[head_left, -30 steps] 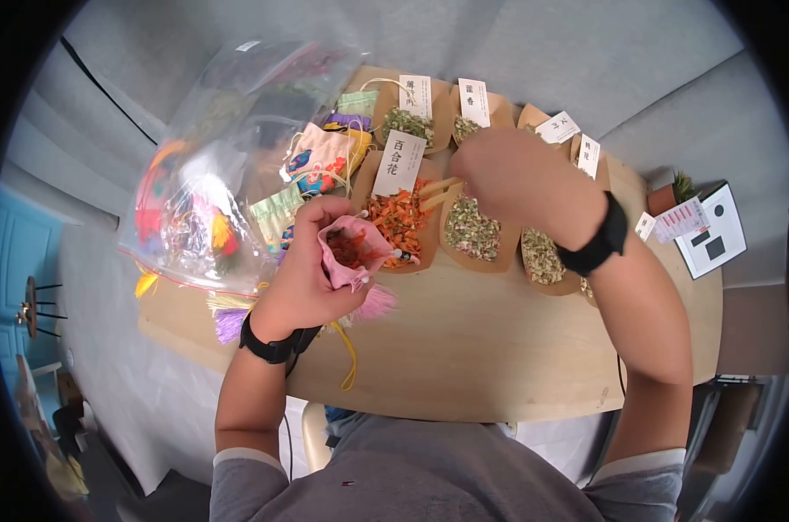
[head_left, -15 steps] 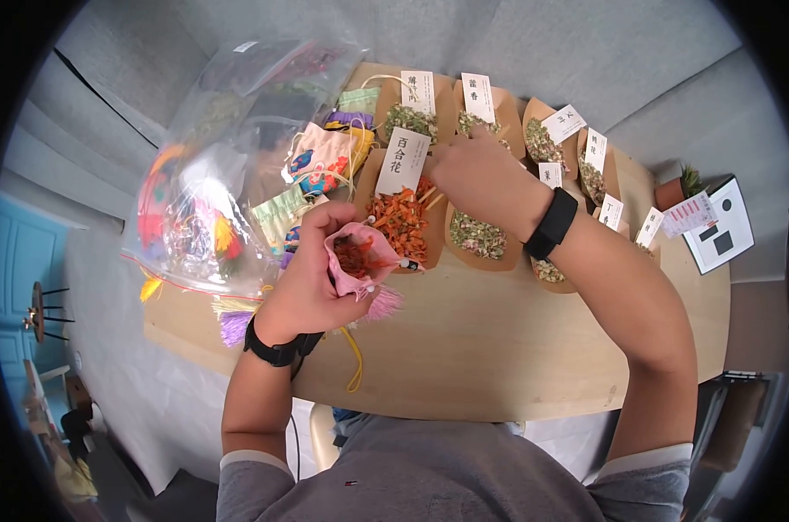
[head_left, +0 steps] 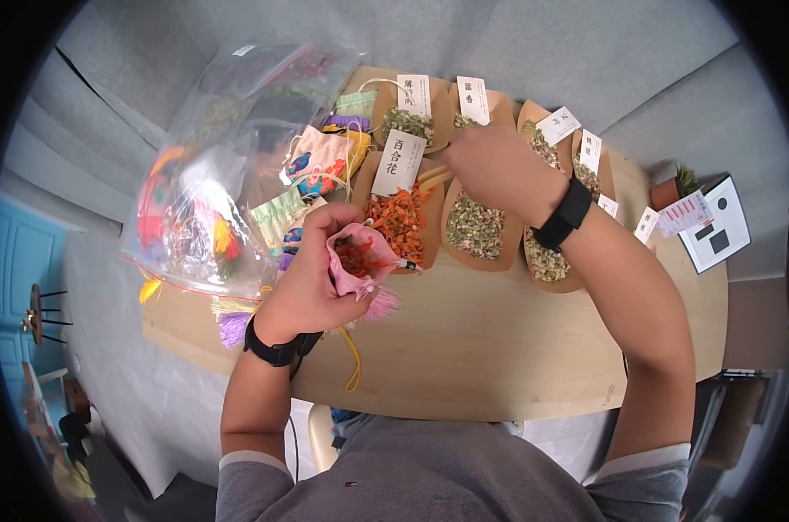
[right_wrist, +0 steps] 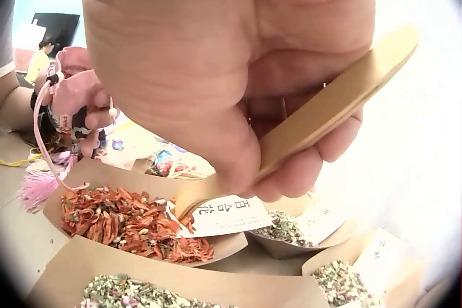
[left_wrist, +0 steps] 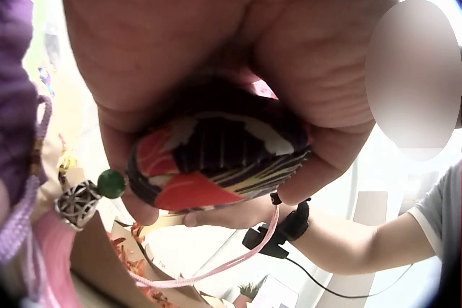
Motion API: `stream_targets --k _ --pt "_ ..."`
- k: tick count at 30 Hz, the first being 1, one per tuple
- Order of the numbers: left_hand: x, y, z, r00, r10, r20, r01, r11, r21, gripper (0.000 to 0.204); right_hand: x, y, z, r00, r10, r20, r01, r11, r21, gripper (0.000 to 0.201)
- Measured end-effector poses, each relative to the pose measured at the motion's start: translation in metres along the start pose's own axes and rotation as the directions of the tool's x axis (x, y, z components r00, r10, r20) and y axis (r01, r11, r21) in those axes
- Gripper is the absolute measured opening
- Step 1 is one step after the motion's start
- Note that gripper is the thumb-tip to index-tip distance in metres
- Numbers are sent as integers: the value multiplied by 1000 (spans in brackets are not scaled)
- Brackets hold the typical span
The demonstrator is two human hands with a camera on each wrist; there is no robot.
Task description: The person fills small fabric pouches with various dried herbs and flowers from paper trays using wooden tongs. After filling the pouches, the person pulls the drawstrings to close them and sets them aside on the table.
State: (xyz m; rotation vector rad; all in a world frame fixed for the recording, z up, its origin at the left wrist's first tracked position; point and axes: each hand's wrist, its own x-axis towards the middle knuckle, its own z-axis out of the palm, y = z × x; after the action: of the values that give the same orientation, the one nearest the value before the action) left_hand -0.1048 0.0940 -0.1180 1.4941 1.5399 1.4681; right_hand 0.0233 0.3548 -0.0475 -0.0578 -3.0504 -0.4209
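Note:
My left hand (head_left: 320, 257) grips a small pink pouch (head_left: 359, 259) by its gathered neck. The pouch mouth is open and orange dried petals show inside. In the left wrist view the pouch's red, black and white underside (left_wrist: 216, 156) fills my palm, and a green bead (left_wrist: 110, 183) hangs on its cord. My right hand (head_left: 490, 165) pinches wooden tongs (head_left: 433, 178) over the far end of the kraft tray of orange petals (head_left: 400, 217). In the right wrist view the tongs (right_wrist: 325, 113) point down at the tray's white label card (right_wrist: 224, 214).
Several kraft trays of greenish dried herbs (head_left: 473, 228) with white label cards line the far side of the wooden table (head_left: 499, 348). A large clear bag of colourful pouches (head_left: 211, 191) lies at the left. A small plant and printed cards (head_left: 703, 228) sit at the right.
The right hand dipped the tongs into the orange petal tray half a second ago and has now drawn them back a little. The left hand keeps the pouch in the same place.

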Motion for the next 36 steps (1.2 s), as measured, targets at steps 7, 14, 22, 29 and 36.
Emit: stream_targets --k 7,14,22,29,36 --pt "-2 0 -1 1000 -5 -17 5 999 32 84 11 2 -1 973 118 199 -132 989 60 7" --pt "-2 -4 -2 1000 -14 -11 14 999 36 84 11 1 2 900 130 417 -234 950 207 12" --pt "-1 -1 0 1000 10 -14 -10 1000 5 84 3 -5 7 884 81 461 -248 916 316 11" --pt "-1 -1 0 1000 1 -14 0 1000 5 85 -3 -23 -1 954 12 301 -86 968 235 16" --pt "1 2 1 998 -66 0 66 995 -74 82 -7 -8 -10 944 71 321 -177 932 315 16"
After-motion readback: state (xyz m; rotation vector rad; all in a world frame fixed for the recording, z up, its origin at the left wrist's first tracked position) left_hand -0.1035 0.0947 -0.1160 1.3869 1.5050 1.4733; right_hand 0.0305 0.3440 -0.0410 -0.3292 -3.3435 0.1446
